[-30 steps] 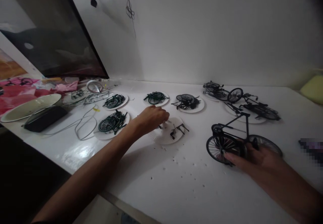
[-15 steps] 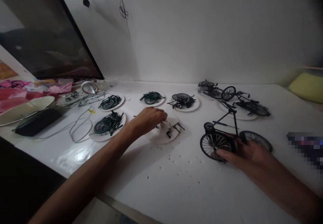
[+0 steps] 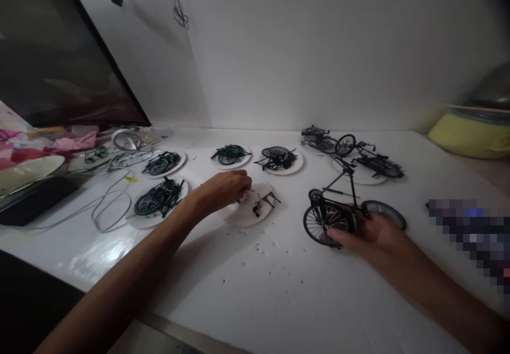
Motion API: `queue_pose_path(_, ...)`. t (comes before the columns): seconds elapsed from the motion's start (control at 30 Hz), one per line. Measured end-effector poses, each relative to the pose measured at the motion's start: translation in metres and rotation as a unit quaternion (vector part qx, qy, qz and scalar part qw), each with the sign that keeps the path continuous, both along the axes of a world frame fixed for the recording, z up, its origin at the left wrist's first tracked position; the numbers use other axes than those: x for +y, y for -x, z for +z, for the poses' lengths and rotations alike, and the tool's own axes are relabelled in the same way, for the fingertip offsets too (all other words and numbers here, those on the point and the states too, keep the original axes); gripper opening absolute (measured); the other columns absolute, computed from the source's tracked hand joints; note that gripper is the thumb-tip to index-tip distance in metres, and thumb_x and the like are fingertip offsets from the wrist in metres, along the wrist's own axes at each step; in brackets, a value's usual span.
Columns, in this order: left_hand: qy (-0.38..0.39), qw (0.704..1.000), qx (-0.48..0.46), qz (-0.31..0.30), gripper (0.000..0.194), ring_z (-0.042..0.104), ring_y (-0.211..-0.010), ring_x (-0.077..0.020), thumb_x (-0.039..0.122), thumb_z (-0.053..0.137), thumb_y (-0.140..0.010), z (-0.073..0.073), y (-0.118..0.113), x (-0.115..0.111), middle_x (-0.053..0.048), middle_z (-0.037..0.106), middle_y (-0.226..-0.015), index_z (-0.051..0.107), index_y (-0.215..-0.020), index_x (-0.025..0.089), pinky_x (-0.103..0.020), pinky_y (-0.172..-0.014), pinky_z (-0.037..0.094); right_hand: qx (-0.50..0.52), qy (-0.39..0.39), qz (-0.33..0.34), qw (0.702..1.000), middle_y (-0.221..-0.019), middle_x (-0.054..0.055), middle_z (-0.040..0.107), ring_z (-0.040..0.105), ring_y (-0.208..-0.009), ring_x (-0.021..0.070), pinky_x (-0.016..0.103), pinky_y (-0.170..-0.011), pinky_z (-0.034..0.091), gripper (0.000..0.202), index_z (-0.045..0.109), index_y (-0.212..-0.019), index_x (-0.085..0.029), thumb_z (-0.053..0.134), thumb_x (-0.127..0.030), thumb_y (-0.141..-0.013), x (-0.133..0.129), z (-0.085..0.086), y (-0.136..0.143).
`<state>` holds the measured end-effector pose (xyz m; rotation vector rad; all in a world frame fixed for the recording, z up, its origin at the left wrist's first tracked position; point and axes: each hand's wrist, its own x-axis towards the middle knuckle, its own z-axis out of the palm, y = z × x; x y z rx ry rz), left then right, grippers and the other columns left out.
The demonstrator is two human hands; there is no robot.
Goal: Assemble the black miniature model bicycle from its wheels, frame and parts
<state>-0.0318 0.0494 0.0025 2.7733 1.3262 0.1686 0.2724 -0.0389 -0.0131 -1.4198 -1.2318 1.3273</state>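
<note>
My right hand (image 3: 376, 232) grips a black miniature bicycle (image 3: 330, 205), thumb on the hub of its spoked wheel. The bicycle's frame rises tilted above that wheel. Behind my right fingers lies a loose spoked wheel (image 3: 386, 213). My left hand (image 3: 233, 183) reaches over a white paper plate (image 3: 245, 217), its fingers pinched together and pointing down. Whatever may be between those fingertips is hidden. On the same plate, right of my left hand, lie small black bicycle parts (image 3: 269, 200).
Other paper plates hold heaps of miniature bicycle parts (image 3: 159, 197). Toward the back right lies another black miniature bicycle (image 3: 378, 165). A dark screen (image 3: 71, 56) leans at left, above a white bowl (image 3: 32, 176) and a cable (image 3: 111, 194). Tiny dark bits dot the white tabletop (image 3: 255, 301).
The view has swung slightly right, so everything sits further left in it. My right hand keeps its hold on the bicycle. My left hand stays over the same plate.
</note>
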Motion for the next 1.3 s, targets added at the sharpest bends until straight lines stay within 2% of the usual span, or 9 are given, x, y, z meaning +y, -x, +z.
queue_pose_path(0.1,-0.002,1.0,-0.016,-0.007,0.015,0.059,-0.073,-0.0112,0.008,0.052,-0.09,0.002,0.001,0.001,-0.006,0.066,-0.096,0.066,-0.095,0.013,-0.022,-0.062,0.041,0.02,-0.002,0.011,1.0,-0.102,0.005,0.075,0.071,-0.096,0.0283,0.045,-0.091,0.054,0.052,0.061,-0.112,-0.024,0.081,-0.045,-0.069,-0.001,0.003,0.001)
queue_pose_path(0.3,0.004,0.999,-0.031,-0.018,0.013,0.058,-0.07,-0.0106,0.015,0.054,-0.094,0.003,0.001,0.0,-0.005,0.066,-0.089,0.066,-0.09,0.014,-0.023,-0.063,0.042,0.039,-0.008,0.034,0.999,-0.11,0.007,0.074,0.071,-0.097,0.0285,0.048,-0.095,0.053,0.058,0.06,-0.118,-0.023,0.081,-0.044,-0.068,-0.002,0.007,0.002)
queue_pose_path(0.5,0.006,1.0,-0.025,-0.014,0.014,0.059,-0.072,-0.0111,0.012,0.053,-0.093,0.002,0.0,0.0,-0.005,0.067,-0.093,0.066,-0.091,0.015,-0.024,-0.063,0.042,0.012,-0.021,-0.024,0.999,-0.105,0.006,0.076,0.071,-0.1,0.0298,0.049,-0.1,0.051,0.052,0.062,-0.112,-0.025,0.082,-0.036,-0.066,-0.004,0.01,0.001)
queue_pose_path(0.63,0.011,1.0,-0.02,-0.015,0.015,0.06,-0.074,-0.0121,0.013,0.052,-0.094,0.002,0.0,-0.001,-0.005,0.067,-0.091,0.067,-0.092,0.015,-0.024,-0.063,0.041,-0.003,-0.009,-0.03,1.0,-0.104,0.007,0.076,0.069,-0.105,0.0315,0.05,-0.1,0.05,0.043,0.066,-0.104,-0.023,0.082,-0.036,-0.067,-0.004,0.014,0.0)
queue_pose_path(0.8,0.02,1.0,-0.017,-0.009,0.015,0.059,-0.072,-0.0118,0.014,0.052,-0.094,0.002,-0.001,-0.002,-0.004,0.067,-0.09,0.067,-0.09,0.016,-0.023,-0.063,0.041,0.118,0.036,-0.023,0.992,-0.107,0.006,0.074,0.066,-0.108,0.0278,0.046,-0.103,0.049,0.03,0.069,-0.095,-0.021,0.082,-0.034,-0.071,0.0,0.011,-0.003)
queue_pose_path(0.9,0.026,1.0,-0.016,-0.006,0.016,0.059,-0.071,-0.0115,0.014,0.052,-0.093,0.001,-0.001,-0.002,-0.004,0.068,-0.09,0.067,-0.09,0.016,-0.023,-0.062,0.041,0.222,0.041,-0.016,0.974,-0.098,0.004,0.074,0.067,-0.099,0.0225,0.04,-0.093,0.055,0.02,0.069,-0.084,-0.021,0.083,-0.027,-0.072,0.003,0.006,-0.006)
queue_pose_path(1.0,0.031,0.999,-0.015,-0.006,0.017,0.059,-0.071,-0.0114,0.012,0.05,-0.092,0.001,0.0,-0.001,-0.004,0.068,-0.09,0.067,-0.09,0.016,-0.022,-0.061,0.041,0.278,0.05,-0.024,0.959,-0.089,0.003,0.072,0.066,-0.089,0.0199,0.039,-0.083,0.059,0.016,0.068,-0.075,-0.02,0.083,-0.022,-0.071,0.006,0.003,-0.008)
queue_pose_path(1.13,0.031,0.999,-0.016,-0.01,0.018,0.059,-0.07,-0.0112,0.013,0.05,-0.092,0.001,0.0,-0.001,-0.004,0.068,-0.09,0.068,-0.09,0.017,-0.022,-0.061,0.041,0.31,0.057,-0.027,0.949,-0.086,0.003,0.071,0.066,-0.088,0.0196,0.038,-0.079,0.06,0.015,0.069,-0.069,-0.019,0.082,-0.022,-0.073,0.008,0.002,-0.011)
queue_pose_path(1.3,0.021,0.999,-0.031,-0.018,0.02,0.06,-0.071,-0.0104,0.014,0.048,-0.092,0.002,0.0,-0.002,-0.007,0.067,-0.096,0.067,-0.093,0.015,-0.022,-0.062,0.043,0.294,0.045,-0.037,0.954,-0.088,0.002,0.069,0.065,-0.089,0.0205,0.037,-0.077,0.061,0.014,0.069,-0.076,-0.02,0.081,-0.027,-0.075,0.007,0.003,-0.011)
